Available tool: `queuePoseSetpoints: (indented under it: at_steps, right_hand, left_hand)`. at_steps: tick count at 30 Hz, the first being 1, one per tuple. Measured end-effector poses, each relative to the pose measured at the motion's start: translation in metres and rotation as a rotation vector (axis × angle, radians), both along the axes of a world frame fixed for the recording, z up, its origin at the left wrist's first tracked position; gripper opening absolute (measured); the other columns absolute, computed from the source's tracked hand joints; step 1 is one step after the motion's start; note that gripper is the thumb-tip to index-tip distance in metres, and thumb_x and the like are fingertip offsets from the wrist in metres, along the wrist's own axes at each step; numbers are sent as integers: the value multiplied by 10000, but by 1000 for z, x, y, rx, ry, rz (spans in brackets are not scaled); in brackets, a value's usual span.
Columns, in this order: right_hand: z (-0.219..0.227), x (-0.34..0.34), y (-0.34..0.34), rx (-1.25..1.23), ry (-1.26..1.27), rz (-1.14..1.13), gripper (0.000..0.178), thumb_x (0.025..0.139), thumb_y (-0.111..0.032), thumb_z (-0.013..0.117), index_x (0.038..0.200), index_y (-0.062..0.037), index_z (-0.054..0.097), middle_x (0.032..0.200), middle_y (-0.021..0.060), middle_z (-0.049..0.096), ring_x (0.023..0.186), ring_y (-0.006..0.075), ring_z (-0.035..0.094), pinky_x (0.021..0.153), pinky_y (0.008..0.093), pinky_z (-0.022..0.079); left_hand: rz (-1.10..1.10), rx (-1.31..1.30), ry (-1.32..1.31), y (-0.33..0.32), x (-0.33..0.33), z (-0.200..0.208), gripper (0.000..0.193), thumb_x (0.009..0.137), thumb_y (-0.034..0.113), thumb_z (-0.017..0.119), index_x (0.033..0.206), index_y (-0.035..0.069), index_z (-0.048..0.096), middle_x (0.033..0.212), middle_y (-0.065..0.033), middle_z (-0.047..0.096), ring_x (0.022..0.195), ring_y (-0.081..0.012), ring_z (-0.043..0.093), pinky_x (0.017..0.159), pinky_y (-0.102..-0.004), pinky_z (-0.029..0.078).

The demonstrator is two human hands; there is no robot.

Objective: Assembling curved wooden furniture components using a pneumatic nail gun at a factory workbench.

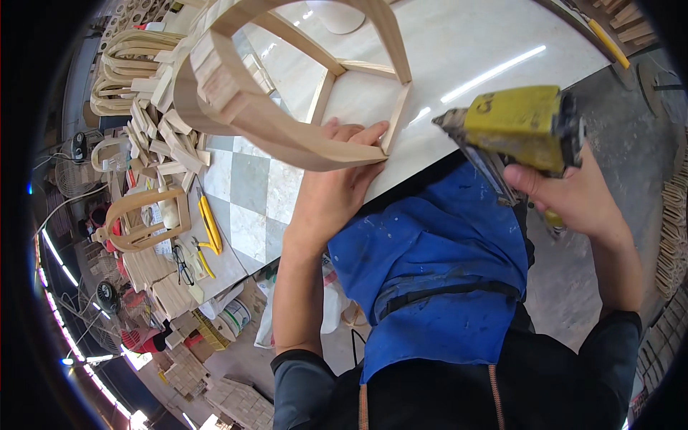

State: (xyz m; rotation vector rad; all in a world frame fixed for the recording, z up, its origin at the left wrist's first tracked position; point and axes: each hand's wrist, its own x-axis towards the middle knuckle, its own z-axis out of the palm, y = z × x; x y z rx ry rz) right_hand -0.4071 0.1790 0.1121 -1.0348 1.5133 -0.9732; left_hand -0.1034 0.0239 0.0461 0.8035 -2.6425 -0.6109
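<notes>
A pale wooden frame (290, 136) with curved hoops and straight crossbars stands at the near edge of the light tabletop (466, 43). My left hand (326, 193) is closed round its lower near corner, with the fingers partly hidden behind the curved piece. To the right of the frame, my right hand (566, 197) holds up a yellow pneumatic nail gun (512, 122) by its handle. The gun's dark nose points left towards the frame and stays apart from it. Below the table edge lies my blue apron (437, 244).
Left on the table are a heap of short wooden pieces (168, 143), stacked bent wood strips (122, 68), yellow pliers (203, 259), a yellow tool (208, 223) and glasses (182, 265). A yellow-handled tool (608, 41) lies at the far right. Beneath the table stands a white bucket (234, 315).
</notes>
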Motion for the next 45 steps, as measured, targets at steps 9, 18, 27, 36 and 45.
queuePoseSetpoints:
  at_steps: [9,18,27,36,45]
  right_hand:
    - [-29,-37,-47,139,-663,-114,412,1096,-292,751,1294,66,701,713,-61,547,534,31,493,471,195,399]
    - [-65,-44,-74,241,-1161,-188,333,1147,-274,682,1270,35,698,686,-83,503,529,23,488,472,194,415]
    - [-64,-35,-74,288,-1153,-137,311,1144,-282,685,1252,9,707,687,-82,514,519,19,489,467,193,419]
    - [-66,-30,-69,264,-1094,-125,304,1138,-286,693,1245,-2,715,679,-84,514,513,15,500,467,194,423]
    - [-66,-26,-69,232,-1024,-117,288,1136,-267,692,1242,-1,719,676,-88,512,516,11,508,469,192,427]
  left_hand:
    - [77,138,86,15,-25,-9,507,936,69,830,1434,96,737,1088,-116,738,1010,-305,677,918,-430,542]
    - [87,78,107,20,-29,-15,500,927,63,835,1416,103,737,1098,-78,750,1005,-283,677,944,-410,505]
    - [96,-18,73,22,-29,-23,508,916,87,850,1409,114,732,1125,-58,754,1011,-260,670,998,-399,452]
    - [121,-39,130,23,-33,-30,478,906,69,845,1370,124,739,1129,-38,758,1012,-240,667,1019,-387,423]
    - [117,-39,178,21,-35,-32,471,901,43,829,1354,129,736,1112,-29,762,1006,-232,668,1028,-386,414]
